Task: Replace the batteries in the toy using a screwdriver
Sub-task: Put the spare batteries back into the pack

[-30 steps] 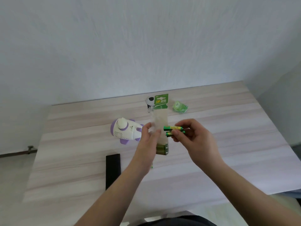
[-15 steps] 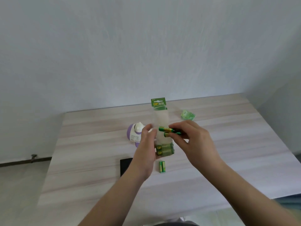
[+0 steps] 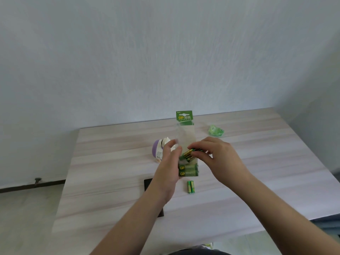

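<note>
- A tall clear plastic battery pack with a green card header (image 3: 184, 117) was held upright at the centre of the frame by the left hand (image 3: 170, 163), whose grip was curled round the pack's left edge.
- A pair of green-and-gold batteries (image 3: 189, 154) was pinched at the pack's side by the fingertips of the right hand (image 3: 219, 159).
- More green batteries (image 3: 188, 170) were seen inside the pack's lower part.
- Two loose green batteries (image 3: 190, 186) lay side by side on the pale wood-grain desk (image 3: 110, 172), just below the pack.
- A white and purple plastic toy (image 3: 159, 150) lay on the desk left of centre, partly hidden by the left hand.
- A crumpled green wrapper (image 3: 215, 130) lay at the upper right of the desk.
- A flat black rectangular object (image 3: 148, 184) lay under the left forearm.
</note>
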### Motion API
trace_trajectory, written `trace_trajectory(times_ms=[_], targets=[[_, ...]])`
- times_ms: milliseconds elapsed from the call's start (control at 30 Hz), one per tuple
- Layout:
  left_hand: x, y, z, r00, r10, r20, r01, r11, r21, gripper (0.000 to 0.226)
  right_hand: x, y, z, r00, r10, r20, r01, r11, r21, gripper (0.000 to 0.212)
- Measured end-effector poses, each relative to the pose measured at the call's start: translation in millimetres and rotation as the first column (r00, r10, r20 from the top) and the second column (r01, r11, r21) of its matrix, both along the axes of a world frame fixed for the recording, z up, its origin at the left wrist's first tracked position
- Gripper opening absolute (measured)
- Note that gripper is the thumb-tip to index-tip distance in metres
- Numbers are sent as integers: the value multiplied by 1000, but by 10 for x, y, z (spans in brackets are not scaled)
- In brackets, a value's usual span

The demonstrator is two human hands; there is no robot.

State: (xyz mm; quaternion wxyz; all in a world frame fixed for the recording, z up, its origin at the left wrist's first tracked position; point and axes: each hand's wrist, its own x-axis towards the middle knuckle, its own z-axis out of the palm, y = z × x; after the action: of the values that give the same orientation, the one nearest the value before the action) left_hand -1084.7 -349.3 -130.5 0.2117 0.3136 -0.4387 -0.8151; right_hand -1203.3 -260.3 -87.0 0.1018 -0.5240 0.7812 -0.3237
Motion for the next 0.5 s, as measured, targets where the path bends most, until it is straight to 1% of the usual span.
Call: trace_trajectory(times_ms=[200,267,367,433,500], targets=[[52,0,-10,1000,-21,1,21,999,41,30,23,-15,55,1000,21,-20,-19,997,72,27],[58,-2,-11,1000,-15,-3,15,998,59,29,-21,8,109,1000,-17,1,17,999,30,23],[52,-8,-4,1000,-2,-9,3,998,63,26,-66,39,154,996,-75,46,79,992,-102,12],[39,-16,-8,1000,7,-6,-7,998,60,25,-85,50,123,997,-74,11,75,984,-160,11],[27,-19,-9,1000,17,-1,-17,998,58,25,-105,56,68,999,-32,-43,25,988,-154,16]])
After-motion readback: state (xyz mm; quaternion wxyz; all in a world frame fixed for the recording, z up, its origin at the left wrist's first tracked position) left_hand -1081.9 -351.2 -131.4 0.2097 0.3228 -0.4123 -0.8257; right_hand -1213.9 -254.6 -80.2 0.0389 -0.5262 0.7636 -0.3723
